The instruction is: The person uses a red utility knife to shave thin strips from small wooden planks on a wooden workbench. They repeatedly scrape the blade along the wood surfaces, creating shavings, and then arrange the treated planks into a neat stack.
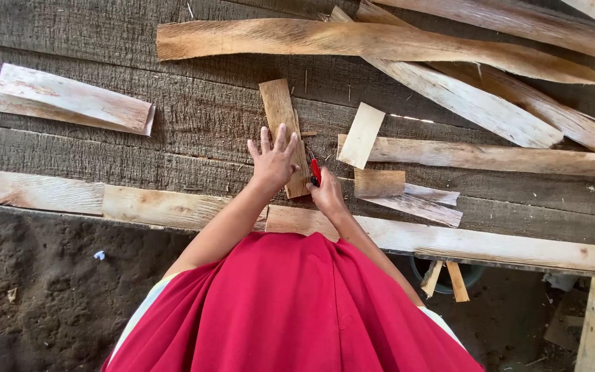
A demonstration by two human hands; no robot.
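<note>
1. A rough plank bench [139,124] of weathered grey boards fills the far half of the view, above a dirt floor [49,289].
2. Long pale wood offcuts [380,41] lie scattered across the far right of it.
3. A red cloth [290,310] covers the person's lap at the near edge.
4. A short wood strip [280,110] lies flat mid-bench, pointing away. It looks light, stiff and splintery, best pinned flat at its near end.
5. The left hand [273,160] lies spread wide, palm down, on that strip.
6. The right hand [326,195] is closed around a small red tool [315,171], just right of the strip; its tip is too small to tell.
</note>
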